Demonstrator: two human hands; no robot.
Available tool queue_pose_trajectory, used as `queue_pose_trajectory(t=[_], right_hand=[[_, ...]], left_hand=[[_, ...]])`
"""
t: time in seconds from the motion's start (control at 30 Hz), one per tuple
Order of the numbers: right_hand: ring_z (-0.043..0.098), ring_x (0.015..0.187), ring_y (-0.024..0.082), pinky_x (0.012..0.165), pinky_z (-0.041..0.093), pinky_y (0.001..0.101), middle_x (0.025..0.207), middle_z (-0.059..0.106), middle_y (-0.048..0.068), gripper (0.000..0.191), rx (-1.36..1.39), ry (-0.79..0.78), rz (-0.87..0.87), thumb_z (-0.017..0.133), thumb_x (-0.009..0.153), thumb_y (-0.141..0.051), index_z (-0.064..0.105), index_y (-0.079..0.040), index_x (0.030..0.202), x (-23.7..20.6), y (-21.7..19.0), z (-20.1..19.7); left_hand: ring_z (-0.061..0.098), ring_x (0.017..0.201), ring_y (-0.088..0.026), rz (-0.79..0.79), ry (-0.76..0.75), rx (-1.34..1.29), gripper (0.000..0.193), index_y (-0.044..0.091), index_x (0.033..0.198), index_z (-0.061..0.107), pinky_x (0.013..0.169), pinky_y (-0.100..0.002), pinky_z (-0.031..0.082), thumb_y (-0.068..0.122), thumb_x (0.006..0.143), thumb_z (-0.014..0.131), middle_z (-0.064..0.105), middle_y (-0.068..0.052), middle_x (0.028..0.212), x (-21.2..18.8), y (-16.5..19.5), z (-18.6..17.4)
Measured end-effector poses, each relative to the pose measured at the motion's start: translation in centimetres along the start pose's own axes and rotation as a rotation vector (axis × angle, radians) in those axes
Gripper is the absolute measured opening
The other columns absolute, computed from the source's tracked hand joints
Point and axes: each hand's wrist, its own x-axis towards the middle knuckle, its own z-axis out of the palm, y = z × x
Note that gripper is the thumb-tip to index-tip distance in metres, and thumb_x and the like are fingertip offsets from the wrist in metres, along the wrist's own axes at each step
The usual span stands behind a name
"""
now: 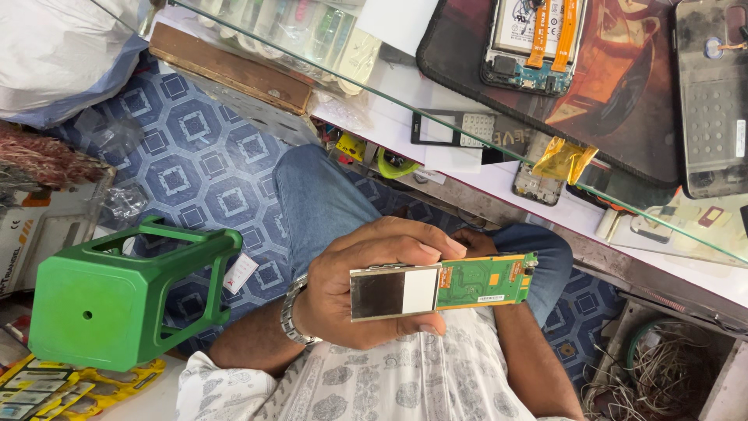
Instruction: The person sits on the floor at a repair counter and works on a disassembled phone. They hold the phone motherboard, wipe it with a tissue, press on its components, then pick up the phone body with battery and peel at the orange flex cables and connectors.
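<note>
**Desk:** What is in hand here?

**Photographer:** A person seated at a repair stall holds a long green circuit board [444, 284] over the lap, just below the glass worktop [405, 93]. The left hand [351, 292] is clamped on the board's shiny end, fingers over the top edge and thumb under the bottom. The right hand [474, 240] sits behind the board, so I cannot tell whether it is closed. It reads as an inspection.

**Desk:** And the next move?

**Photographer:** By my judgement, it needs an edge-only grip and a clear spot on the worktop beside the opened phone [526, 47] on its dark mat [623, 117].

**Desk:** Any containers?

**Photographer:** A bin [662, 374] at lower right is full of tangled wires. A green stool [109, 304] lies tipped on the tiled floor [195, 164].
</note>
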Motion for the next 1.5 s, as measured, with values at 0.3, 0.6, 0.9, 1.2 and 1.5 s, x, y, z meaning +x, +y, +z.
queue_pose_trajectory(t=[0.3, 0.6, 0.9, 1.2, 1.5], right_hand=[[0.073, 0.084, 0.017, 0.074, 0.057, 0.0308, 0.094, 0.077, 0.01, 0.03, -0.05, -0.001, -0.012, 0.076, 0.078, -0.021, 0.072, -0.002, 0.101, -0.2, -0.2, -0.1], [0.071, 0.082, 0.017, 0.072, 0.056, 0.031, 0.092, 0.077, 0.01, 0.027, -0.062, 0.003, 0.053, 0.077, 0.078, -0.02, 0.072, -0.003, 0.099, -0.1, -0.9, 0.0], [0.072, 0.081, 0.016, 0.071, 0.058, 0.0303, 0.092, 0.077, 0.008, 0.028, 0.0, -0.022, 0.092, 0.079, 0.077, -0.022, 0.071, -0.004, 0.099, 0.2, -0.9, 0.1], [0.071, 0.078, 0.015, 0.068, 0.057, 0.031, 0.088, 0.077, 0.008, 0.023, -0.032, -0.027, 0.071, 0.076, 0.081, -0.023, 0.072, -0.005, 0.095, 0.0, -0.1, 0.0], [0.071, 0.078, 0.013, 0.068, 0.057, 0.029, 0.087, 0.076, 0.006, 0.022, -0.113, -0.004, -0.12, 0.077, 0.08, -0.021, 0.071, -0.005, 0.094, 0.1, 0.5, -0.1]], left_hand=[[0.071, 0.122, -0.024, -0.001, -0.004, 0.012, 0.057, 0.003, 0.137, 0.058, 0.102, -0.033, 0.063, 0.017, 0.091, 0.09, 0.067, -0.018, 0.131, 0.0, 0.0, -0.1], [0.072, 0.122, -0.024, 0.004, 0.0, 0.025, 0.057, 0.003, 0.136, 0.058, 0.101, -0.033, 0.064, 0.018, 0.092, 0.09, 0.067, -0.018, 0.13, 0.1, -0.1, 0.0], [0.072, 0.121, -0.024, 0.002, 0.003, 0.03, 0.057, 0.003, 0.136, 0.058, 0.101, -0.033, 0.064, 0.019, 0.092, 0.09, 0.068, -0.017, 0.129, 0.1, -0.1, 0.0], [0.072, 0.121, -0.023, 0.004, 0.008, 0.034, 0.057, 0.003, 0.136, 0.058, 0.101, -0.033, 0.064, 0.02, 0.091, 0.09, 0.068, -0.017, 0.129, 0.1, -0.3, 0.1], [0.071, 0.123, -0.022, -0.004, 0.004, 0.002, 0.058, 0.004, 0.138, 0.057, 0.103, -0.033, 0.064, 0.019, 0.092, 0.089, 0.066, -0.016, 0.132, -0.1, -0.5, 0.1]])
